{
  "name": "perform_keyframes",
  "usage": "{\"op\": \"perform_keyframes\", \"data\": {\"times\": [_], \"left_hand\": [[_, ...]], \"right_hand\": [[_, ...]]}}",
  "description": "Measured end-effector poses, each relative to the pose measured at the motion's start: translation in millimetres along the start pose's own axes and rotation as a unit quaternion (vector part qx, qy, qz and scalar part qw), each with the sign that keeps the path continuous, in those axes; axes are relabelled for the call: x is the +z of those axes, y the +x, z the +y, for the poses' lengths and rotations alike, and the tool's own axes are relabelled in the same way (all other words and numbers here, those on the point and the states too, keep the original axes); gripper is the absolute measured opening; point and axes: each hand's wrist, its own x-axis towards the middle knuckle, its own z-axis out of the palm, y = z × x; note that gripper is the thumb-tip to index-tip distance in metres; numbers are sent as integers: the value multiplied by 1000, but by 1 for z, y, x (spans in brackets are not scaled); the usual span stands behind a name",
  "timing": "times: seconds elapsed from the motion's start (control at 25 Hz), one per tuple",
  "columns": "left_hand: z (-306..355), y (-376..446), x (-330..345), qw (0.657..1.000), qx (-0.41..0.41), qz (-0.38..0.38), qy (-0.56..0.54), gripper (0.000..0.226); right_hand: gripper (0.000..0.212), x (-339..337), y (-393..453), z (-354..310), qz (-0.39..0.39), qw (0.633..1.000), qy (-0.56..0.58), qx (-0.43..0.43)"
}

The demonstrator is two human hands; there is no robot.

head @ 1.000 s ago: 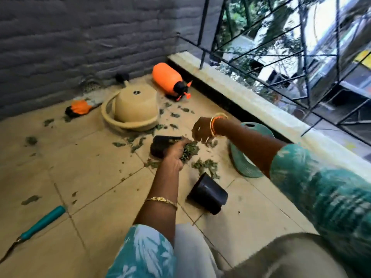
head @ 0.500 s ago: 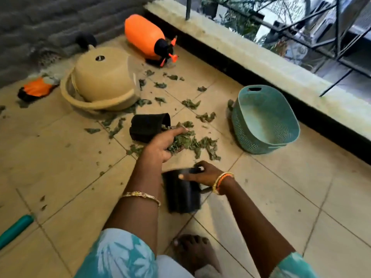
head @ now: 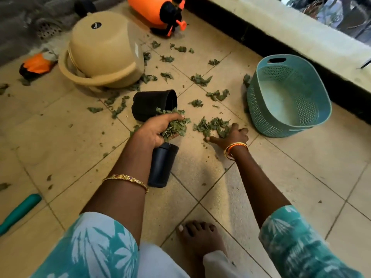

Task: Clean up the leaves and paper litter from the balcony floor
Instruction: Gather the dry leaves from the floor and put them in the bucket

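Note:
Green leaf scraps lie scattered over the tan tiled floor (head: 200, 80). My left hand (head: 158, 129) holds a clump of leaves (head: 176, 125) just above a black pot (head: 161, 165) lying on its side. My right hand (head: 230, 137) rests on a small pile of leaves (head: 212, 125) on the floor, fingers curled over it. A second black pot (head: 152, 104) lies tipped behind my left hand. A teal perforated basket (head: 285, 95) stands to the right, empty inside.
A beige upturned pot in a beige bowl (head: 102, 51) sits at the back left, an orange sprayer (head: 156, 11) behind it, an orange glove (head: 37, 64) at far left. A teal tool handle (head: 19, 211) lies lower left. A raised ledge (head: 301, 35) borders the right. My bare foot (head: 198, 235) is below.
My left hand has gathered up a clump of leaves. My right hand left the near black pot and moved forward onto the leaf pile. The view has tilted further down.

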Motion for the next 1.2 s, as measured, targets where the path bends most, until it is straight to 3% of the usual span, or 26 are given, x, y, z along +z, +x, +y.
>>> {"op": "perform_keyframes", "data": {"times": [0.16,0.28,0.56,0.72,0.84,0.92,0.96,1.0,1.08,1.2], "left_hand": [[1,4,2,1000,5,13,14,5],[3,4,3,1000,3,22,9,4],[5,1,9,1000,-6,22,5,9],[3,-1,10,1000,-10,26,7,8],[8,-18,16,999,-22,33,-31,10],[20,-52,23,995,-33,32,-93,9],[26,-73,25,991,-39,31,-128,8],[33,-98,26,987,-46,36,-152,8],[52,-153,26,984,-65,53,-157,14],[90,-240,21,984,-66,76,-150,26]], "right_hand": [[107,27,2,-26,99,992,-51,-50],[101,40,8,-41,124,981,-120,-87],[38,63,11,-28,134,896,-224,-358],[21,55,20,-11,122,859,-205,-452],[16,33,17,-2,106,920,-78,-369],[14,3,-1,-8,76,970,66,-223],[12,-17,-14,-17,57,975,169,-130],[11,-41,-28,-30,35,958,282,-42],[17,-98,-64,-61,-15,893,446,53],[21,-190,-137,-108,-113,820,556,74]]}}
